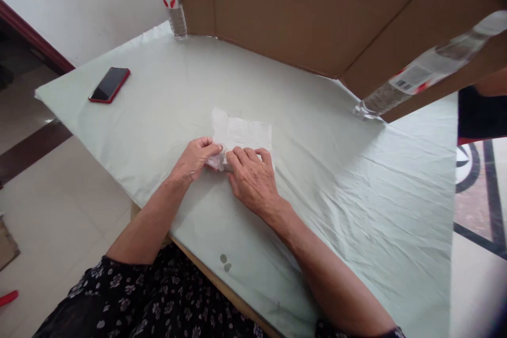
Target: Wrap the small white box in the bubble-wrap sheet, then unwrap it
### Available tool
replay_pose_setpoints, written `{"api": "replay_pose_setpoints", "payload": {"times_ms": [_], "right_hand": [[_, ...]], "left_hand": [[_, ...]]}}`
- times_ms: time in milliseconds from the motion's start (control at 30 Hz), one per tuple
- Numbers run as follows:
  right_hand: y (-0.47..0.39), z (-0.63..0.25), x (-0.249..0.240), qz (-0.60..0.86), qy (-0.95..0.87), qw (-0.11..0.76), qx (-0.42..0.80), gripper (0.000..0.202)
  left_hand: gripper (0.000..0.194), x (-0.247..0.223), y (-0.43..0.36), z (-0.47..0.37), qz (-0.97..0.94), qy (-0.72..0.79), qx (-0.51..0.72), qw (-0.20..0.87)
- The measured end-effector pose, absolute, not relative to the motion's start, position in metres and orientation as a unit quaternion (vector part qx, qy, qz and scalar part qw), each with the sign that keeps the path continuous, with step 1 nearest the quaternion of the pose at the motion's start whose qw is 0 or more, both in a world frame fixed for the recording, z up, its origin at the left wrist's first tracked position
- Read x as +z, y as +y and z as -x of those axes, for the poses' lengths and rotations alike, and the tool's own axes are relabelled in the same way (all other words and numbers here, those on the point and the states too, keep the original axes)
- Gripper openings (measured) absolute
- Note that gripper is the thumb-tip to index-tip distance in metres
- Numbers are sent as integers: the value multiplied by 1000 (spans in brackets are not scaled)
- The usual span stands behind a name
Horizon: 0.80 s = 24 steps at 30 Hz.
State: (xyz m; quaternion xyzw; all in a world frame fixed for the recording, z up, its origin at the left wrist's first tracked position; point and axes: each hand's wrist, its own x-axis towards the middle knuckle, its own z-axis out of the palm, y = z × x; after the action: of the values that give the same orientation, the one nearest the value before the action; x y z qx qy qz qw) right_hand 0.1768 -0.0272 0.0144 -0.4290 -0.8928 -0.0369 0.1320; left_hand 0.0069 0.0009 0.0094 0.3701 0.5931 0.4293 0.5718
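Observation:
A creased sheet of white tissue paper (247, 131) lies on the pale green cloth in front of me. My left hand (200, 156) pinches the folded left end of the paper between thumb and fingers; a bit of red shows beneath that end. My right hand (253, 174) lies curled over the near edge of the sheet, fingertips pressing on a small wrapped object (227, 162). What is inside the wrapping is mostly hidden by the paper and my fingers.
A phone in a red case (110, 85) lies at the left. One water bottle (172, 2) stands at the back left, another (423, 74) at the right, both against a cardboard panel (277, 10). The green cloth (325, 179) is wrinkled at the right. Part of another person (489, 84) shows at the right edge.

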Motion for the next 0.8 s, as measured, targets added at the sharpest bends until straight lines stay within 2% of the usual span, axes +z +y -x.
{"api": "replay_pose_setpoints", "payload": {"times_ms": [100,267,333,633,800], "right_hand": [[-27,-178,15,425,-895,134,-31,22],[-28,-180,14,423,-894,141,-38,26],[-28,-180,15,423,-895,137,-44,27],[-28,-181,18,413,-902,118,-49,29],[-26,-184,23,409,-904,122,-15,25]], "left_hand": [[21,15,2,-10,-408,588,422,556],[24,22,8,-12,-506,651,389,410],[26,24,12,-12,-520,660,376,390],[22,33,16,-15,-530,624,352,453],[12,39,10,-8,-516,583,319,540]]}}
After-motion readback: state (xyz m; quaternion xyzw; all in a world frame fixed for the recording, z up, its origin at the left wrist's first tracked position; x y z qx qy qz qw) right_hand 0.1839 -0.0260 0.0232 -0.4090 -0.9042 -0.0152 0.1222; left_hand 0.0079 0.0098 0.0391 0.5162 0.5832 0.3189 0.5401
